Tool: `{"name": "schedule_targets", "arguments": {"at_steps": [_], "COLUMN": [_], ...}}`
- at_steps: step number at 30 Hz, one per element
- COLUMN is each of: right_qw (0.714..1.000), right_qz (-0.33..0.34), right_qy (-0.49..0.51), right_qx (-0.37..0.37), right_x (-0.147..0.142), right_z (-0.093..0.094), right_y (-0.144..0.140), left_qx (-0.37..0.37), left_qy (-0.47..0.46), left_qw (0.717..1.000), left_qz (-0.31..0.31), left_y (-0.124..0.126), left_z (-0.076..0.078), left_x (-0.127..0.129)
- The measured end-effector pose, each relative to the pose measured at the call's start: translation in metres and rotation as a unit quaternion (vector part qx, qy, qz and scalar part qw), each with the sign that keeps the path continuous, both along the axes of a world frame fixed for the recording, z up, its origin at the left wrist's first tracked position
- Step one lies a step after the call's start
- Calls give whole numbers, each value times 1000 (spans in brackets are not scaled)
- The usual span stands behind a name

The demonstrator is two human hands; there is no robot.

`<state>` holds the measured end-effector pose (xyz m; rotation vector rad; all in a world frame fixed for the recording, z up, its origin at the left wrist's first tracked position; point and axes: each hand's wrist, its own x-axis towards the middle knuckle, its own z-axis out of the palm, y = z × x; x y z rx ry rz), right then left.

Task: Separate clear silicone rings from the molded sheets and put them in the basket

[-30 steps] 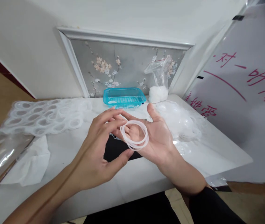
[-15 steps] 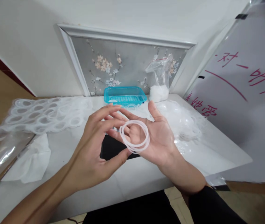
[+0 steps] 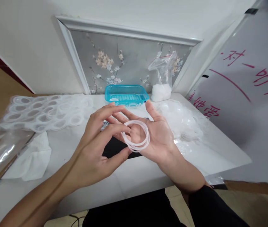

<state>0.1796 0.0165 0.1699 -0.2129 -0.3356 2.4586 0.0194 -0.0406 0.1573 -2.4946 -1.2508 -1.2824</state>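
My left hand (image 3: pixel 98 148) has its thumb and a finger at the near-left edge of a few thin, translucent white rings (image 3: pixel 136 148), which overlap one another. My right hand (image 3: pixel 157 135) lies palm up behind the rings, its fingers stretched out and the thumb apart. Whether the rings rest on that palm or hover just over it I cannot tell. The left fingertips overlap the right fingers, so part of these is hidden. Beneath both hands is a flat black object (image 3: pixel 115 148), mostly covered by them.
A blue plastic basket (image 3: pixel 126 89) stands at the back. Beside it is a clear zip bag (image 3: pixel 161 91) with white contents. White rings in clear film (image 3: pixel 39 112) lie left, near a white cloth (image 3: pixel 36 157). Clear plastic bags (image 3: pixel 185 119) are heaped right, before a whiteboard (image 3: pixel 242 126).
A finger of my left hand has shifted inward over the rings' upper left edge. The rings have moved slightly up and left in view, and the camera has shifted a little.
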Motion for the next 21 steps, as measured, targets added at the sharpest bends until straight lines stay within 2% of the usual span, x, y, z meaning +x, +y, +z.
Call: {"name": "schedule_targets", "arguments": {"at_steps": [10,15,18,20,21], "right_qw": [999,999,999,998,998], "right_qz": [-9,-20,-37,-49,-54], "right_qy": [-41,-43,-34,-30,-28], "right_qx": [10,3,-12,-17,-18], "right_x": [2,4,7,11,13], "right_z": [0,1,3,6,8], "right_y": [16,21,24,27,29], "left_qx": [-32,-51,-67,-82,-98], "left_qy": [22,52,85,114,132], "left_qw": [999,997,986,971,969], "left_qz": [2,37,128,192,187], "left_y": [9,12,-2,-25,-40], "left_z": [-3,4,3,-10,-20], "left_x": [1,-5,-19,-34,-42]}}
